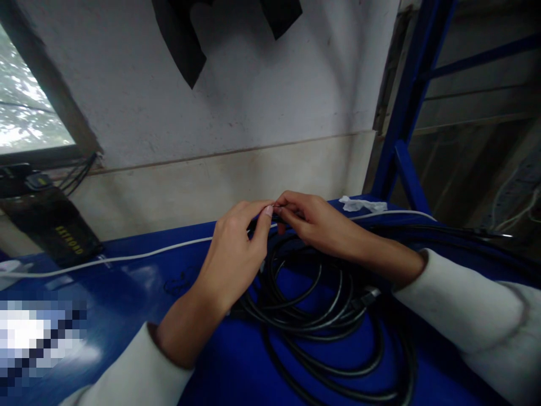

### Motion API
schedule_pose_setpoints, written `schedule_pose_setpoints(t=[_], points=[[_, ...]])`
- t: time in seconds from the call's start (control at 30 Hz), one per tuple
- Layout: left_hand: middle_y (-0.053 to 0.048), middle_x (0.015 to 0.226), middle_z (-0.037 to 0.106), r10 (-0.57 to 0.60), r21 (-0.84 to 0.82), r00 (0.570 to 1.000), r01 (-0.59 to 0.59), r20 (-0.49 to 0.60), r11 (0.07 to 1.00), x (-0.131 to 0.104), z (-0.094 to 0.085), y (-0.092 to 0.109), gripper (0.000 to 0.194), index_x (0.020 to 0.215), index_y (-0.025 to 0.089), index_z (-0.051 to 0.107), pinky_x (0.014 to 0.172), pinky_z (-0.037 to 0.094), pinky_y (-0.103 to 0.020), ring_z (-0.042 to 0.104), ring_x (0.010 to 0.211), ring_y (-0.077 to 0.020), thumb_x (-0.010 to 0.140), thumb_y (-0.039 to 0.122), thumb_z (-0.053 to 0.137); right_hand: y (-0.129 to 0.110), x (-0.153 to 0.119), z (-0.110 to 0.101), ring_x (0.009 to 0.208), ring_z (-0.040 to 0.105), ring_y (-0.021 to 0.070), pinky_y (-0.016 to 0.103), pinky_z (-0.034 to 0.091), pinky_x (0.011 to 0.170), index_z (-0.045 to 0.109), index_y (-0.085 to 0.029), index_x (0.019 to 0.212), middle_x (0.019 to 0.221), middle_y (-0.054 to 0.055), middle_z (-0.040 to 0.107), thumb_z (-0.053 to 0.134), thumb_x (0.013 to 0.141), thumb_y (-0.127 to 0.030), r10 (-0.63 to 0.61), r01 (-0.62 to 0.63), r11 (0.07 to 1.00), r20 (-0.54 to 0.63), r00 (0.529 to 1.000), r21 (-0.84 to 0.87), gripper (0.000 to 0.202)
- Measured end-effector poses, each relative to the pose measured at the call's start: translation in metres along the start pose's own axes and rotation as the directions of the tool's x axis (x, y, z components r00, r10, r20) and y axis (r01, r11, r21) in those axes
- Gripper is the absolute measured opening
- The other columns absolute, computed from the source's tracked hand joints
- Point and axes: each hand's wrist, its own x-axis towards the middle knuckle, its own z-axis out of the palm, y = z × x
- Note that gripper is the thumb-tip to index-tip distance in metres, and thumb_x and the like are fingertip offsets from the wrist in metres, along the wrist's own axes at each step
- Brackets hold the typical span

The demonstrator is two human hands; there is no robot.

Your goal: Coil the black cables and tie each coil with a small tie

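My left hand [239,242] and my right hand [315,220] meet fingertip to fingertip over the far side of a coiled black cable [313,324]. Both are closed in a pinch on something thin and small that I cannot make out, hidden mostly by the fingers. Loops of the cable spread below the hands and toward me. A connector end [367,298] with a light tip lies on the coil at the right. Left of my left hand, some thin dark strands [180,282] rest on the blue table [224,361].
A white cord [156,251] runs across the table's back, behind my hands. Crumpled clear plastic [363,204] lies at the back right, near a blue metal frame [399,152]. More black cable [443,230] extends right. At left stands a dark box [59,225]; the wall rises behind.
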Motion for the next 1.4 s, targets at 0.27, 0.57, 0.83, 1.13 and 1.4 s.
schedule_pose_setpoints(t=[0.27,0.57,0.83,1.13,1.4], points=[[-0.007,0.113,0.075,0.017,0.038,1.000,-0.017,-0.007,0.999,-0.0004,-0.0010,0.0001,0.025,0.115,0.024,0.075,0.096,0.060,-0.037,0.072,0.106,-0.0230,0.109,0.028,0.052,0.0017,-0.0008,-0.0015,0.075,0.062,0.0176,0.030,0.044,0.069,0.069,-0.017,0.097,0.085,0.005,0.071,0.052,0.105,-0.029,-0.020,0.021,0.999,0.027,0.999,-0.033,0.023],[-0.004,0.104,0.076,0.035,0.119,0.998,-0.030,-0.043,0.992,-0.0004,-0.0026,0.0030,0.018,0.107,0.024,0.070,0.092,0.056,-0.036,0.074,0.102,-0.0228,0.108,0.025,0.053,-0.0016,-0.0009,-0.0006,0.086,0.067,0.0209,0.032,0.047,0.077,0.072,-0.017,0.104,0.097,0.007,0.075,0.058,0.103,-0.039,-0.022,0.025,0.996,0.038,0.999,-0.081,0.026],[-0.004,0.104,0.076,0.040,0.133,0.997,-0.032,-0.060,0.991,0.0000,-0.0023,0.0026,0.015,0.105,0.022,0.069,0.091,0.054,-0.035,0.074,0.100,-0.0217,0.108,0.024,0.054,0.0020,-0.0008,-0.0007,0.090,0.068,0.0231,0.033,0.050,0.079,0.071,-0.015,0.106,0.100,0.008,0.075,0.071,0.093,-0.031,-0.006,0.008,0.999,0.065,0.998,-0.032,0.020],[-0.004,0.103,0.076,0.054,0.151,0.996,-0.044,-0.066,0.988,-0.0007,-0.0013,0.0019,0.014,0.103,0.023,0.069,0.090,0.055,-0.036,0.074,0.099,-0.0222,0.107,0.023,0.055,0.0062,-0.0009,0.0013,0.097,0.071,0.0238,0.034,0.054,0.086,0.069,-0.018,0.109,0.107,0.007,0.076,0.078,0.083,-0.020,-0.032,0.028,0.998,0.077,0.997,0.055,0.028],[-0.004,0.104,0.077,0.047,0.148,0.997,-0.038,-0.061,0.988,0.0004,-0.0014,0.0012,0.015,0.106,0.023,0.069,0.091,0.055,-0.036,0.074,0.101,-0.0227,0.108,0.024,0.054,0.0046,-0.0014,0.0002,0.103,0.072,0.0240,0.035,0.053,0.091,0.073,-0.017,0.120,0.115,0.007,0.078,0.072,0.090,-0.018,-0.073,0.071,0.997,0.097,0.993,0.024,0.030]])
